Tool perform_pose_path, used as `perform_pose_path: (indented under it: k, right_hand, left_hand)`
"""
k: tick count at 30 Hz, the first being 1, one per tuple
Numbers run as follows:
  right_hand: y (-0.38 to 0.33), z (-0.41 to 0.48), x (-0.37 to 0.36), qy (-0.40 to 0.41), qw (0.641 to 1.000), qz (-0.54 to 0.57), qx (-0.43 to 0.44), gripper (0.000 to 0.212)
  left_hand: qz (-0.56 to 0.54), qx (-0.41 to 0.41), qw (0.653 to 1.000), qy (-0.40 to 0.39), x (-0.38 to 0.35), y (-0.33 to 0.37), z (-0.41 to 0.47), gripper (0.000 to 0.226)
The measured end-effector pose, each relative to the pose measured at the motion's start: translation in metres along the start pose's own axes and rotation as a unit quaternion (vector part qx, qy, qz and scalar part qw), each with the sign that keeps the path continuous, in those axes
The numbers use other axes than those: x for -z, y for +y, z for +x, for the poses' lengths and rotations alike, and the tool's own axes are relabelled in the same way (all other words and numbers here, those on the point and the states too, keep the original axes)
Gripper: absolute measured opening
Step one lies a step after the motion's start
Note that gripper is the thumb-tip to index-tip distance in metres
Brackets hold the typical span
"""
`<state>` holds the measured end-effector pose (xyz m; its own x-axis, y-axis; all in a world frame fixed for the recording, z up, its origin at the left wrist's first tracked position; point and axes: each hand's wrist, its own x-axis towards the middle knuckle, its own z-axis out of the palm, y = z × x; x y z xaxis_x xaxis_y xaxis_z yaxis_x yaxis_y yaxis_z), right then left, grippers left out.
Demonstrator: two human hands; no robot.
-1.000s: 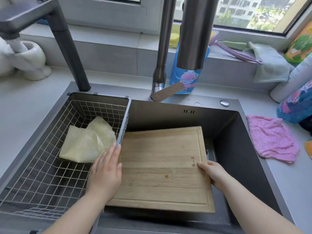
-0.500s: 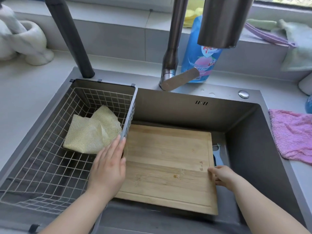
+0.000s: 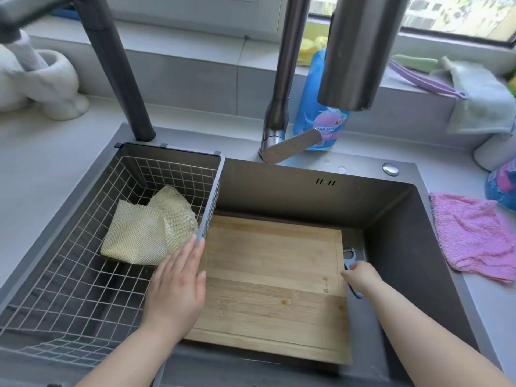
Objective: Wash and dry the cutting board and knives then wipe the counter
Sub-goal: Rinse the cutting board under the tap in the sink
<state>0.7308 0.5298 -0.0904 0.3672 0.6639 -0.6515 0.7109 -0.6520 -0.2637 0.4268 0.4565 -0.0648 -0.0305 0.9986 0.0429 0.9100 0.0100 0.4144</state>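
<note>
Down in the sink [image 3: 293, 191], the cutting board [image 3: 273, 275] lies flat. My left hand [image 3: 176, 286] rests on its left edge, fingers straight; my right hand [image 3: 361, 276] curls at its right edge, over a peeler [image 3: 350, 254], and I cannot tell what it holds.

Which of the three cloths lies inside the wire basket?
The yellow mesh cloth. The pink cloth lies on the counter right of the sink; the pale green cloth is on the window ledge.

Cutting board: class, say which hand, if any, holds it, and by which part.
The right hand appears to grip the cutting board at its right edge. The left hand only presses flat against its left edge, fingers straight.
</note>
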Motion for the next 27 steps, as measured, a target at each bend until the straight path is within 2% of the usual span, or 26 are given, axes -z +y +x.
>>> perform_pose_path:
  k: [3,5,7,9,12,16,21,25,27]
  right_hand:
    - [-0.028,-0.019,0.021,0.057,0.992,0.055,0.095,0.044]
    - [-0.054,-0.033,0.040,0.100,0.970,0.133,0.175,0.043]
    - [-0.084,-0.052,0.058,0.138,0.941,0.185,0.247,0.042]
    - [-0.115,-0.070,0.071,0.166,0.913,0.202,0.315,0.045]
    - [-0.151,-0.085,0.079,0.187,0.885,0.174,0.389,0.052]
    - [-0.167,-0.080,0.083,0.217,0.893,0.082,0.386,0.050]
    - [-0.176,-0.070,0.088,0.257,0.900,0.052,0.349,0.032]
    - [-0.179,-0.067,0.091,0.266,0.902,0.049,0.335,0.033]
    - [-0.180,-0.066,0.093,0.262,0.903,0.048,0.337,0.034]
  left_hand:
    - [-0.007,0.005,1.000,-0.013,0.002,0.001,-0.001,0.082]
    - [0.017,0.004,0.999,-0.026,0.004,0.001,-0.001,0.077]
    - [0.049,-0.012,0.997,-0.059,0.008,0.003,-0.001,0.062]
    - [0.070,-0.032,0.994,-0.079,0.011,0.004,-0.001,0.053]
    - [0.081,-0.055,0.988,-0.122,0.015,0.004,-0.002,0.052]
    - [0.089,-0.069,0.988,-0.103,0.014,0.001,-0.003,0.051]
    - [0.074,-0.075,0.993,-0.061,0.010,-0.002,-0.003,0.050]
    - [0.080,-0.067,0.994,-0.008,0.008,0.004,0.001,0.045]
    - [0.048,-0.041,0.998,0.009,0.013,0.011,0.010,0.043]
